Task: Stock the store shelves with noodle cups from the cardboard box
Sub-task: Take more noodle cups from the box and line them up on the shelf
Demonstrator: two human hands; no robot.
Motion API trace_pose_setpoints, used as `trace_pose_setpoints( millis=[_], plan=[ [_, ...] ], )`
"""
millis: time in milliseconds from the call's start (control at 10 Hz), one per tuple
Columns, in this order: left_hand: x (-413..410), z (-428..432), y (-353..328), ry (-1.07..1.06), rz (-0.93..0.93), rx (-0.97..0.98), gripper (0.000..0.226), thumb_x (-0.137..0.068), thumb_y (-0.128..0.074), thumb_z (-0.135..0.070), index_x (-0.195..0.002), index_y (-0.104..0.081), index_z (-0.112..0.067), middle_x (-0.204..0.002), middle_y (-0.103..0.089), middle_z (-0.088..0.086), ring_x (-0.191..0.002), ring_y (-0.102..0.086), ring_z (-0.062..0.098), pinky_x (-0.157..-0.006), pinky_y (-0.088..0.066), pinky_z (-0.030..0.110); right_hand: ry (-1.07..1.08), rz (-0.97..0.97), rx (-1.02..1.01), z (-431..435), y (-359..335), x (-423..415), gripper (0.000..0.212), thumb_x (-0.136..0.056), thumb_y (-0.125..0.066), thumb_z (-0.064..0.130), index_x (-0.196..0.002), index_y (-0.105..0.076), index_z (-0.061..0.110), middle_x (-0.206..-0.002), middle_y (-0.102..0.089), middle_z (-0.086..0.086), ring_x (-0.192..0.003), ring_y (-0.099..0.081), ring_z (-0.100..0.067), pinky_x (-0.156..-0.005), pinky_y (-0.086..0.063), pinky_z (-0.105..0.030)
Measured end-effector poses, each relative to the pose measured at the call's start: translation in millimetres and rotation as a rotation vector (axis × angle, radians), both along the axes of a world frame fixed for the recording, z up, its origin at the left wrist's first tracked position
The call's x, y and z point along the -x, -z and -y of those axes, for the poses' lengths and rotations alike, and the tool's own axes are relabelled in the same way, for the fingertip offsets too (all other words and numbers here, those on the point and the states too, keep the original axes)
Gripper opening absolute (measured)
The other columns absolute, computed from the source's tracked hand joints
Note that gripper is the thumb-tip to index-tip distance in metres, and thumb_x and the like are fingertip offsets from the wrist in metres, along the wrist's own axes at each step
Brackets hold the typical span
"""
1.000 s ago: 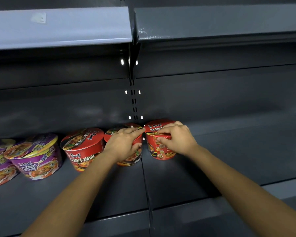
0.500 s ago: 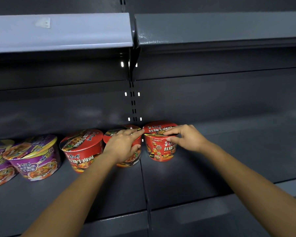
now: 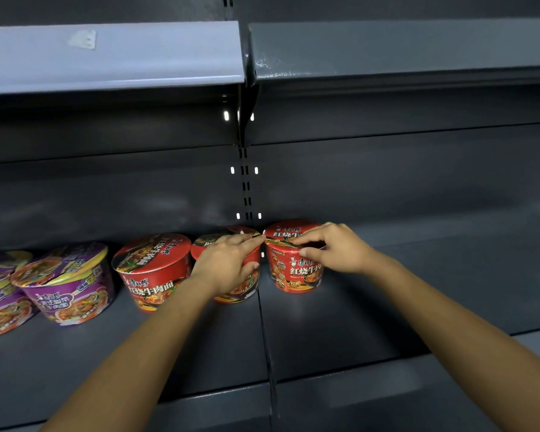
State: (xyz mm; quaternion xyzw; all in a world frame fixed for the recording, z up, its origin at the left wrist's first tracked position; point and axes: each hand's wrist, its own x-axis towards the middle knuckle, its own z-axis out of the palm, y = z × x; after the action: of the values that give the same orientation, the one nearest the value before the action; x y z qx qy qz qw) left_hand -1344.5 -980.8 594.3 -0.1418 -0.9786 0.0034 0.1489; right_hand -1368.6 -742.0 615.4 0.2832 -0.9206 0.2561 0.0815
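Nearest, two bare forearms reach in over the front lip of the dark grey lower shelf [image 3: 356, 322], where five noodle cups stand in a row toward the back. The left hand [image 3: 228, 263] lies over the middle red noodle cup [image 3: 247, 286], its fingers stretched fairly straight across the lid and its thumb pressed down the cup's side, so it holds the cup from above. The right hand [image 3: 334, 247] grips the right red noodle cup [image 3: 296, 272], fingers curled over the lid's rim and the thumb set against the wall just below it. This cup stands upright just right of the seam between the two shelf boards, close beside the middle one. It is a tapered red tub with white Chinese lettering and a picture of noodles near its base. Left of the hands stands a third red noodle cup [image 3: 152, 269], tilted so its printed lid faces forward. Beyond it to the left are two purple noodle cups [image 3: 72, 285] with yellow-edged lids, the outer one cut off by the frame edge. Behind the row rises the dark back panel [image 3: 418, 182] and a slotted upright [image 3: 246, 188]. Above hang a lighter grey-blue upper shelf [image 3: 113, 54] and a dark grey upper shelf [image 3: 402, 48].
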Motion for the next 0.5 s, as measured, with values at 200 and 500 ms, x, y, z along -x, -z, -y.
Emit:
trace_pose_setpoints(
  millis=[200,500],
  plan=[
    [-0.2,-0.5,-0.3,-0.003,0.002,0.003,0.059,-0.097,-0.044,-0.042,-0.15,-0.017,-0.036,-0.154,-0.029,-0.005,-0.14,-0.027,0.02,-0.112,-0.03,0.036,-0.022,0.096,0.151,-5.6,5.8,4.2,0.027,-0.088,-0.066,0.019,-0.114,-0.069,0.022,-0.122,-0.065,0.006,-0.112,-0.051,0.0,-0.091,-0.044,-0.014],
    [0.9,-0.7,0.9,-0.003,-0.009,0.002,0.059,-0.097,-0.044,-0.041,-0.15,-0.018,-0.036,-0.154,-0.029,-0.005,-0.14,-0.028,0.02,-0.112,-0.029,0.035,0.003,0.074,0.172,-1.7,8.2,3.1,0.027,-0.087,-0.067,0.02,-0.114,-0.069,0.021,-0.123,-0.064,0.002,-0.117,-0.055,-0.01,-0.096,-0.046,-0.022]
  ],
)
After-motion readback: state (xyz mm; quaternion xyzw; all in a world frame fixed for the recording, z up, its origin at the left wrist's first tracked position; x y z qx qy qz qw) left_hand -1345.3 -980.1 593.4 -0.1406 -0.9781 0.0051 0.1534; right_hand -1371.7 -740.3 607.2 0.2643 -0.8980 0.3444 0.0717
